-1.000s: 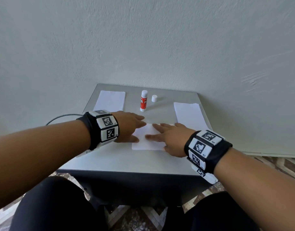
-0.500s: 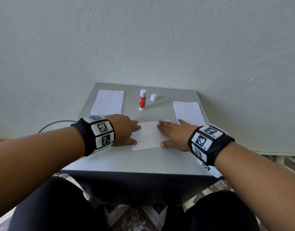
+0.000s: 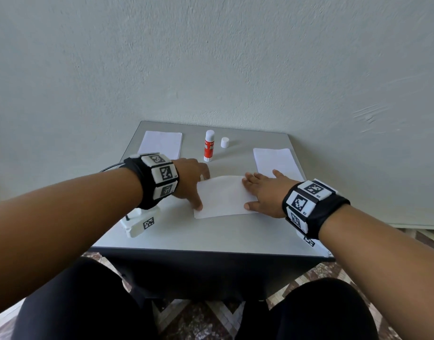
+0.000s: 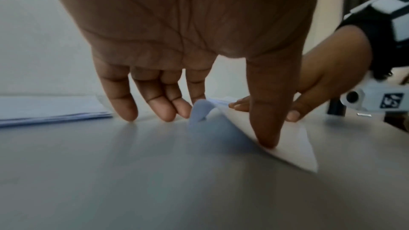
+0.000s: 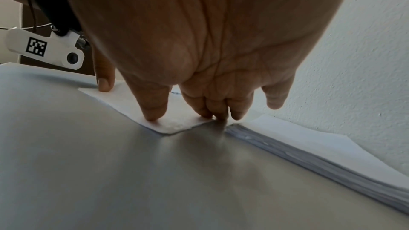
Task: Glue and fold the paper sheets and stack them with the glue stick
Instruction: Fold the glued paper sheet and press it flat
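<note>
Since sheet (image 3: 222, 196) is thin, limp | left hand (image 3: 190, 179), right hand (image 3: 264, 190) grip nothing, fingers flat pressing its ends | take by an edge

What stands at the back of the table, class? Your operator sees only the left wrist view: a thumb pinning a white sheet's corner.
Observer: In the head view a glue stick stands upright at the back of the table. Its cap is off and stands apart to its right.
Operator: What is the other hand doing?
Observer: The right hand lies with straight fingers on the right end of the sheet. The right wrist view shows its thumb and fingertips pressing there.
Operator: Any paper further right?
Observer: Yes, a stack of sheets lies just beyond the right hand, near the table's right edge.
</note>
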